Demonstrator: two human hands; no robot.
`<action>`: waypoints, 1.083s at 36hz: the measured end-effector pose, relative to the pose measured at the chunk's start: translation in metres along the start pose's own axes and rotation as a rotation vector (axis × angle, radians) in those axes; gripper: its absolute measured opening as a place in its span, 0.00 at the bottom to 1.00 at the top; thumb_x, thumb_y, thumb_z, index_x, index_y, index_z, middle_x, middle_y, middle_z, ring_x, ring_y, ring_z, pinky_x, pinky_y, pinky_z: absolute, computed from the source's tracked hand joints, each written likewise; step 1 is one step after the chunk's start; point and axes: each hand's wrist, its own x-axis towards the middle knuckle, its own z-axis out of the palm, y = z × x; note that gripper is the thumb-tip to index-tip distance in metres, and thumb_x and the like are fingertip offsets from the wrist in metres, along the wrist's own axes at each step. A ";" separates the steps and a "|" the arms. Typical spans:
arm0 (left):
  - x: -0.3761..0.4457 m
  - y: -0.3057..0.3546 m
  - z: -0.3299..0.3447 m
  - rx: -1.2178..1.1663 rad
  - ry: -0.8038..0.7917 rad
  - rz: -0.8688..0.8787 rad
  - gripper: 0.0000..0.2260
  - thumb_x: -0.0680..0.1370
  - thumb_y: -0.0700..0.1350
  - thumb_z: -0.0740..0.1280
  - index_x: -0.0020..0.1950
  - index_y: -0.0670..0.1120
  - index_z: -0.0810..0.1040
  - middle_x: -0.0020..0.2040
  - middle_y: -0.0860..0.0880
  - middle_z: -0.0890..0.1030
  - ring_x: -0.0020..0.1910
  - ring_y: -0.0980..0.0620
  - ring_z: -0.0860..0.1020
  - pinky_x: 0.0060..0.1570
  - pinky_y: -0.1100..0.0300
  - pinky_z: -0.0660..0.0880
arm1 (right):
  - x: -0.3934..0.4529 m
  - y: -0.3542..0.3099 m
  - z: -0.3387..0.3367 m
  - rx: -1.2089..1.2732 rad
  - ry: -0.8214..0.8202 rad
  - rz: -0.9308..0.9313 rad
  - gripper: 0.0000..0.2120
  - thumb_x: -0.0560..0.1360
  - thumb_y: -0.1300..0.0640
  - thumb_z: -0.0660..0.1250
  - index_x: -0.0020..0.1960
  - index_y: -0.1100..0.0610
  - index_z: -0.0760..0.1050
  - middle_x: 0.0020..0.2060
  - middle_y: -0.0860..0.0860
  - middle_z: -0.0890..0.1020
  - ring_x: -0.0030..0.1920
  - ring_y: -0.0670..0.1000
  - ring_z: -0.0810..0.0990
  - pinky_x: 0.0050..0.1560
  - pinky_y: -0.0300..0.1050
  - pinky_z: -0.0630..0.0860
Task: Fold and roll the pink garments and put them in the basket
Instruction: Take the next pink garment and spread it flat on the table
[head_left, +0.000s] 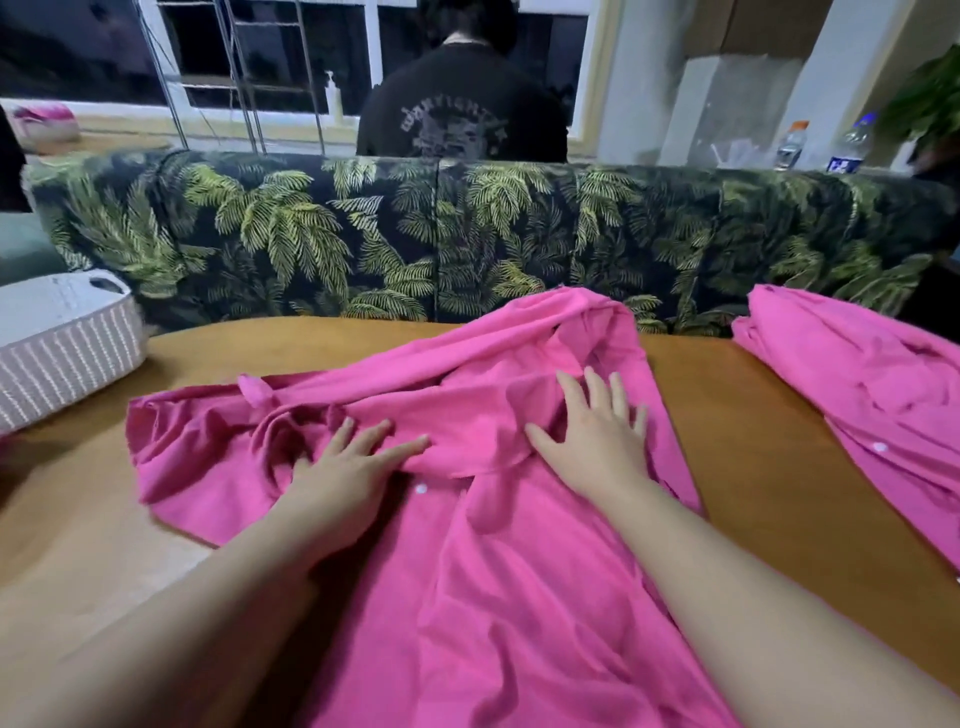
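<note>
Both hands lie flat on a pink garment (467, 545) spread across the middle of the frame. Left hand (343, 467): fingers straight and slightly spread, pointing toward the upper right, palm pressed on rumpled cloth. Right hand (597, 441): fingers splayed wide, palm down on a raised fold near the garment's upper part. Neither hand pinches or curls round anything.

The garment is creased, one sleeve bunched at centre left, a small white button (421, 488) showing between the two wrists. It runs from the lower edge of the frame up to the far edge of the wooden bench (753, 441).

A second pink garment (872, 384) lies heaped at the right of the frame, well apart from the first, also on the bench.

White woven basket (67, 343) with a cut-out handle sits at the left edge, on the bench corner.

Behind the bench, across the middle band: a sofa back (311, 234) in dark palm-leaf print. Above it, upper centre, a person in a black printed shirt (462, 114), back turned. Two plastic bottles (847, 145) stand at upper right.
</note>
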 end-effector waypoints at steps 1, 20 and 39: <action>0.013 -0.006 -0.002 0.013 0.004 -0.011 0.22 0.83 0.50 0.49 0.74 0.70 0.51 0.79 0.56 0.48 0.78 0.47 0.44 0.66 0.31 0.58 | 0.003 0.003 0.005 0.008 -0.033 0.020 0.39 0.74 0.30 0.55 0.78 0.46 0.48 0.78 0.51 0.50 0.77 0.57 0.45 0.74 0.65 0.46; 0.256 0.000 -0.022 0.183 -0.004 -0.034 0.21 0.83 0.54 0.44 0.77 0.57 0.57 0.79 0.54 0.48 0.78 0.46 0.43 0.69 0.30 0.44 | 0.011 0.007 0.009 -0.022 -0.257 0.001 0.48 0.58 0.23 0.33 0.76 0.38 0.33 0.76 0.42 0.37 0.76 0.51 0.32 0.73 0.62 0.34; 0.180 0.088 -0.004 -0.732 0.734 0.217 0.26 0.72 0.61 0.59 0.64 0.48 0.75 0.59 0.49 0.67 0.62 0.54 0.65 0.66 0.63 0.59 | 0.010 0.010 0.015 0.004 -0.196 -0.014 0.45 0.64 0.24 0.38 0.77 0.41 0.43 0.78 0.43 0.41 0.77 0.52 0.35 0.73 0.63 0.35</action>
